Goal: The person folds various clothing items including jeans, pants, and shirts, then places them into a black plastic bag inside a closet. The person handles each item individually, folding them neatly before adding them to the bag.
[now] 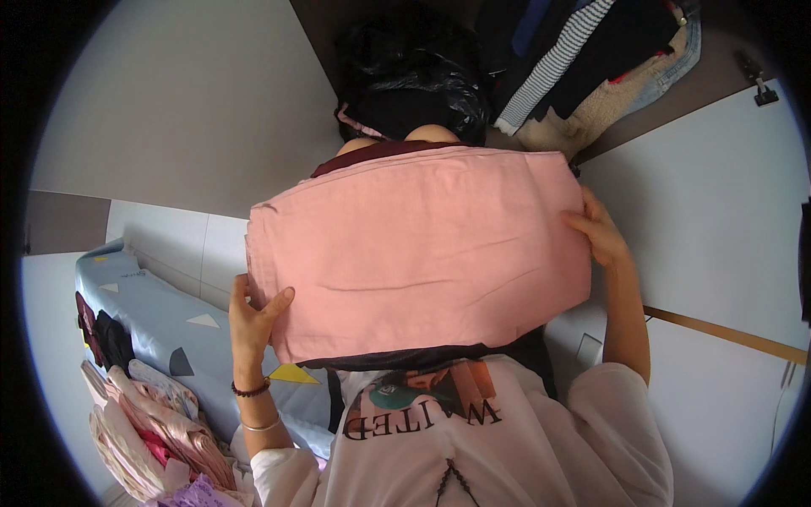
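A folded piece of pink cloth (418, 253) stretches across the middle of the view, over my lap. At its left edge, my left hand (256, 317) grips it with the thumb on top and the fingers behind. My right hand (595, 228) pinches the right edge in the same way. Several layers show at the cloth's left side and upper edge. Dark red fabric (380, 154) lies just beyond the far edge, with my bare knees behind it. Black fabric shows under the near edge.
A black plastic bag (412, 70) with clothes stands beyond my knees. Hanging garments (557, 70) are at the upper right. Folded clothes (158, 437) lie on a light blue patterned sheet (165, 310) at lower left. A grey panel (190, 108) and a white panel (697, 209) flank me.
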A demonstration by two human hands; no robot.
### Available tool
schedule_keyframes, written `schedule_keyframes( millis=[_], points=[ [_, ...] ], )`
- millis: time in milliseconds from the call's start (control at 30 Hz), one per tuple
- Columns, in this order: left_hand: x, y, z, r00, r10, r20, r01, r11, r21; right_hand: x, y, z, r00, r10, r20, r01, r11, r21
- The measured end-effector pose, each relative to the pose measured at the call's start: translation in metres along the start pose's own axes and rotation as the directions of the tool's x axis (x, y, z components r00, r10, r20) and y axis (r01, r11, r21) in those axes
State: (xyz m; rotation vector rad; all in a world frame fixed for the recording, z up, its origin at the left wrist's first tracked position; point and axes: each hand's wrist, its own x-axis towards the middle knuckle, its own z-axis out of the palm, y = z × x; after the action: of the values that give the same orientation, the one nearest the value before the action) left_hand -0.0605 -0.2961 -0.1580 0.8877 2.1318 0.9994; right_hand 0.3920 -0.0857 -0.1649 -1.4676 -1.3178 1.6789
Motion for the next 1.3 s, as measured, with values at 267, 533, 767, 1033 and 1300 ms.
schedule_keyframes(
  millis=[267,533,767,1033,1300],
  points=[
    [-0.02,0.044,-0.011,0.994,0.081,-0.072,-0.082,0.997,-0.008,-0.021,-0.036,-0.009,0.966,-0.255,-0.048,0.248,0.962,-0.112],
    [-0.035,0.066,-0.047,0.987,0.155,-0.043,-0.16,0.919,-0.359,-0.061,-0.067,0.004,0.946,-0.278,-0.168,0.287,0.958,0.031],
    [-0.004,-0.021,-0.021,0.992,-0.071,0.102,0.067,0.997,0.038,0.014,0.027,-0.002,0.991,0.11,0.072,-0.07,0.904,-0.421],
    [0.025,0.096,0.022,0.874,0.483,-0.052,-0.438,0.83,0.344,0.132,-0.008,0.015,0.96,-0.235,0.153,0.28,0.793,-0.541],
    [0.073,0.113,0.102,0.816,0.559,0.148,-0.533,0.628,0.567,0.336,0.061,0.144,0.886,0.139,0.442,0.227,0.702,-0.675]
  ],
)
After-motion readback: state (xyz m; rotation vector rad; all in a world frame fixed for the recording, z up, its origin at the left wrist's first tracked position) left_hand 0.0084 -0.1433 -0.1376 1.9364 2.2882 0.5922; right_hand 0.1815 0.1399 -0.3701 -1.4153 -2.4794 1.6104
